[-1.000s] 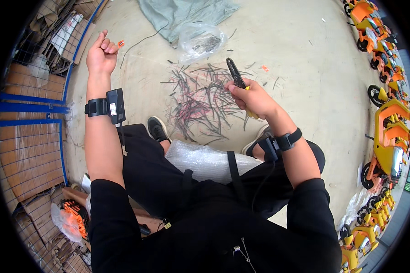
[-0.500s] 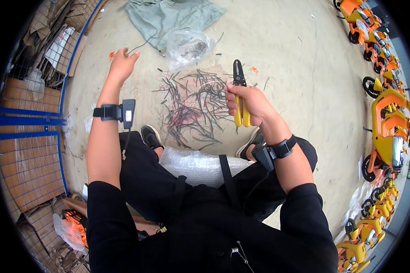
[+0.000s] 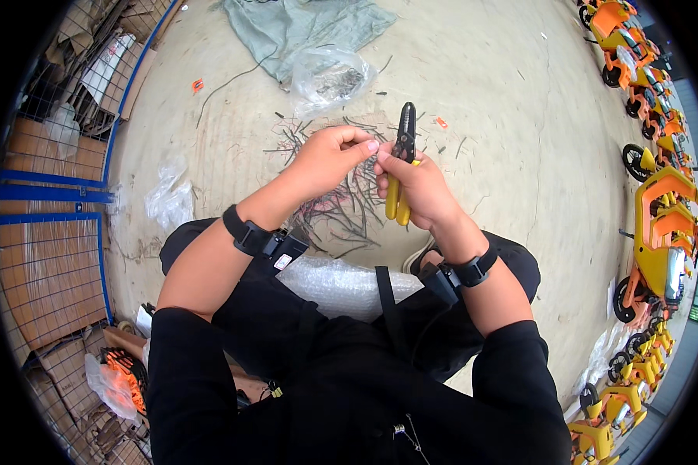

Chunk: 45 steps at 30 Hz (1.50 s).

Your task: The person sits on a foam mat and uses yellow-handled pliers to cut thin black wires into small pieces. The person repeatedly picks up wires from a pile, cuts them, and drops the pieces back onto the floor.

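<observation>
My right hand (image 3: 423, 188) is closed round a pair of wire strippers (image 3: 406, 138), with the black jaws pointing away from me and the yellow handles below the fingers. The fingers of my left hand (image 3: 326, 161) are pinched together, and their tips meet the right thumb and forefinger beside the tool. Whatever lies between those fingertips is too small to make out. Beneath both hands, a loose heap of short dark and reddish wire pieces (image 3: 341, 213) is spread on the floor, partly hidden by the left hand.
Beyond the heap lie a clear plastic bag (image 3: 329, 81) with dark bits inside and a grey-green cloth (image 3: 302, 31). One long dark wire (image 3: 236, 80) curves left of them. Bubble wrap (image 3: 341, 287) lies between my legs. Blue-framed mesh cages (image 3: 50, 186) stand left; yellow-orange small bikes (image 3: 663, 225) line the right.
My left hand has swung from the far left to meet the right hand, leaving a long dark wire on the floor. The strippers stay in my right hand, slightly tilted.
</observation>
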Each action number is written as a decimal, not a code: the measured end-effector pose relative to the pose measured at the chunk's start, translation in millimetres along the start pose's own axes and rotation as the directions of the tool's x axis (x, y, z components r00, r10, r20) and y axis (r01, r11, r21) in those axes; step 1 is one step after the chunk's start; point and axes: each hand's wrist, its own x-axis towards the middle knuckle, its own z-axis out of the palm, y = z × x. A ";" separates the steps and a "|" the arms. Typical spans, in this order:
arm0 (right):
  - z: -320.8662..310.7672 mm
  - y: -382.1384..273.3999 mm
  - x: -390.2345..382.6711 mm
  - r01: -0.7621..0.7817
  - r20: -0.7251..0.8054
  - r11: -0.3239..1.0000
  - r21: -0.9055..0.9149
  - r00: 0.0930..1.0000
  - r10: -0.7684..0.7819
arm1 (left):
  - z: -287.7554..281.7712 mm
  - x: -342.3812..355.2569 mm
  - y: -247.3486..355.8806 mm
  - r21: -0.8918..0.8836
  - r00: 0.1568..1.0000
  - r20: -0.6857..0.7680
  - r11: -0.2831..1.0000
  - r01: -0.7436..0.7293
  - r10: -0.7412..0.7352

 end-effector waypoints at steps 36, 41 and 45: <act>5.4 8.2 -10.1 0.084 0.007 0.986 -0.143 0.996 -0.084 | 17.1 -8.5 2.6 -0.034 0.997 -0.082 0.999 -0.009 0.006; 5.2 8.6 -9.7 0.108 0.020 0.970 -0.220 0.994 -0.106 | 16.0 -8.9 0.5 -0.050 0.993 -0.114 0.999 -0.020 0.014; 9.9 1.3 -12.4 0.098 0.055 0.964 -0.247 0.995 -0.087 | 15.7 -8.0 -1.3 -0.226 0.989 -0.149 0.974 -0.018 -0.016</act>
